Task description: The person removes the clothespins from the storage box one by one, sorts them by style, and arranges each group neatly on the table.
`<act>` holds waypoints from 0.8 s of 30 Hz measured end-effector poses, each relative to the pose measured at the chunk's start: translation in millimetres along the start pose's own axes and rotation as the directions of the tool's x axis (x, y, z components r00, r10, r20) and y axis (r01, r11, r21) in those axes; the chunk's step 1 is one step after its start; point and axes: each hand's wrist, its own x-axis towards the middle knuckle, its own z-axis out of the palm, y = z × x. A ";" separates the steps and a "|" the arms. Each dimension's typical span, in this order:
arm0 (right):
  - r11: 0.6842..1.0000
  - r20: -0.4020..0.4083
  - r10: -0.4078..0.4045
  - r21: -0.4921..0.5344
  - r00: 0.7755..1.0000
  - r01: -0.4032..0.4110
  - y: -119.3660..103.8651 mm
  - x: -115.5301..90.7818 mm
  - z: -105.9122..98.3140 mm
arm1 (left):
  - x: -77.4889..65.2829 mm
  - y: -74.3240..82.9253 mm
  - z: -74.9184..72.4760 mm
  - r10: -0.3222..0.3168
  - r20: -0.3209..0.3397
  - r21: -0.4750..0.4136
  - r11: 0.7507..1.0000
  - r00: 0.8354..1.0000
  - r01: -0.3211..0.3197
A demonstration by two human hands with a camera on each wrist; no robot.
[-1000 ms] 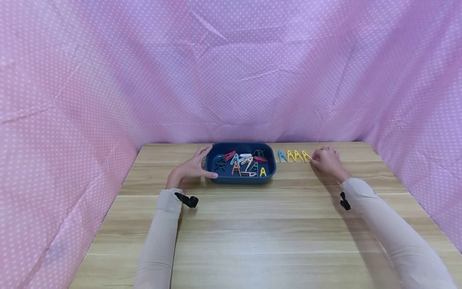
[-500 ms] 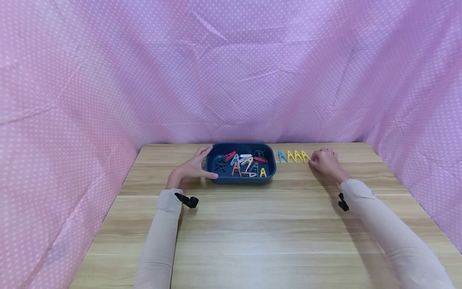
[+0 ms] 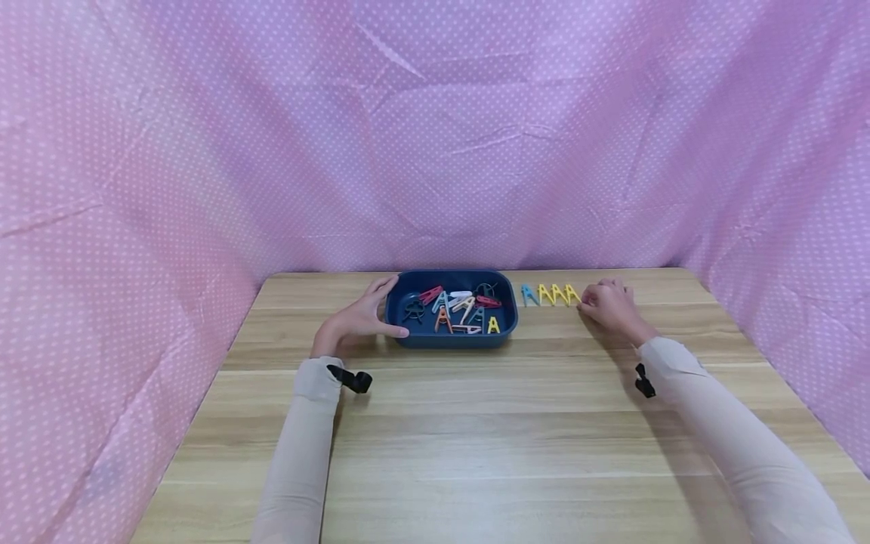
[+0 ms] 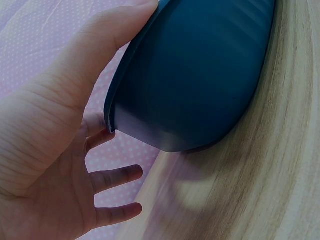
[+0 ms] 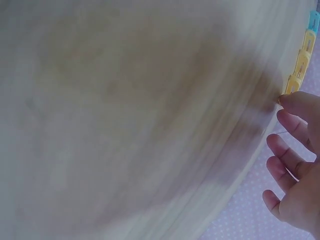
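A dark blue plastic bin (image 3: 454, 341) stands near the table's back edge, holding mixed clothespins (image 3: 444, 317). My left hand (image 3: 360, 313) holds the bin's left end, thumb over the front rim and index finger at the back corner. The left wrist view shows the remaining fingers spread off the wall. Right of the bin, a blue clothespin (image 3: 529, 295) and several yellow clothespins (image 3: 557, 295) form a side-by-side row. My right hand (image 3: 610, 306) is at the row's right end. In the right wrist view its thumb tip touches the last yellow clothespin (image 5: 293, 84), with the index finger apart from the thumb.
Two dark ring-shaped clips (image 3: 413, 308) lie among the clothespins in the bin. A pink polka-dot curtain (image 3: 435, 151) hangs right behind the wooden table (image 3: 462, 438) and along both sides. Each sleeve cuff carries a black wrist mount (image 3: 356, 380).
My right hand has shifted slightly left, and the last yellow clothespin has moved closer to its neighbours. The left hand stays on the bin; the view has shifted slightly.
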 end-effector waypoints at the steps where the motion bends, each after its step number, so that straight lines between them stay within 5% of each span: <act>1: 1.000 -0.004 -0.001 0.001 1.000 0.001 0.1 0.2 0.3 | -0.2 -0.4 -0.1 0.002 -0.001 0.005 1.000 1.000 -0.002; 18: 0.999 0.011 -0.001 0.055 1.000 0.000 -12.6 5.1 -9.1 | 0.2 -0.9 0.3 0.003 -0.004 0.010 1.000 1.000 -0.003; 24: 0.997 -0.027 -0.058 0.058 0.998 0.060 -24.7 10.5 -8.9 | 0.0 -1.4 1.0 0.015 -0.011 0.015 1.000 1.000 -0.015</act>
